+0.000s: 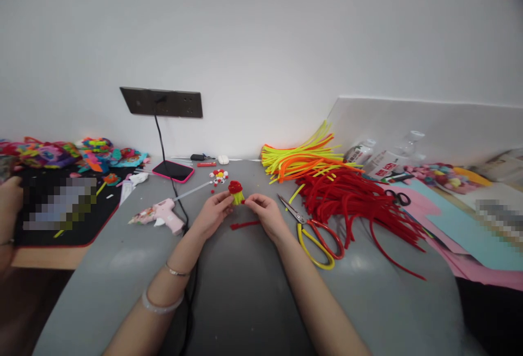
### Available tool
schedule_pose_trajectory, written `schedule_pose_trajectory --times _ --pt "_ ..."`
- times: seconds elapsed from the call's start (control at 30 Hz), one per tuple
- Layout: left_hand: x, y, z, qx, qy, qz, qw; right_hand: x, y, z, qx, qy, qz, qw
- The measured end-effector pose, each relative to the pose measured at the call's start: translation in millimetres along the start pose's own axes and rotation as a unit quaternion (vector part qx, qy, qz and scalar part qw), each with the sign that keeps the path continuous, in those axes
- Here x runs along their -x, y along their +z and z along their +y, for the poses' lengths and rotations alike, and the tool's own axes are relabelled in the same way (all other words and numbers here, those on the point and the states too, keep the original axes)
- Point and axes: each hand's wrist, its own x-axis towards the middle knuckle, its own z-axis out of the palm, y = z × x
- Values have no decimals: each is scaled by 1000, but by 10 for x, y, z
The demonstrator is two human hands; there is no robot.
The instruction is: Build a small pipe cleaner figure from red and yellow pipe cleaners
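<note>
Just above the middle of the frame sits a small pipe-cleaner figure (236,192), red on top and yellow-green below, held up off the table between both hands. The left hand (212,213) pinches its lower part with thumb and fingertips closed on it; the right hand (266,213) has its fingers narrowed around a red end at the figure's right side, though whether it grips the figure itself or only that strand is hard to tell. A short red piece (244,225) lies on the table just below. To do this well, I judge the left hand should keep the body steady while the right works the strand snugly, without crushing the fluffy top. To the right lie scissors (314,230) with yellow and red handles, then a heap of red pipe cleaners (359,203), with yellow and orange ones (302,160) behind. To the left rests a pink glue gun (161,215), its cord running up past a phone (174,170) to a dark wall socket (161,102). The grey table (245,301) stands against a plain white wall, with coloured paper (457,219) at the right and bright finished crafts (61,151) at the left edge.
</note>
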Motion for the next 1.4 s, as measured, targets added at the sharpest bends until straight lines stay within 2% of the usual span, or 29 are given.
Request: schedule_pose_trajectory --times 0.57,0.77,0.97,1.4 --pt "-1 -7 -22 -25 3 -21 999 -23 31 32 7 9 23 1000" --pt "1 -4 -15 -15 2 -23 1000 -25 35 37 21 -21 28 999" --pt "-7 -16 -30 -3 5 3 1000 -21 16 37 32 -89 74 993" --pt "6 17 -23 -13 21 -2 1000 17 65 18 84 -93 58 990"
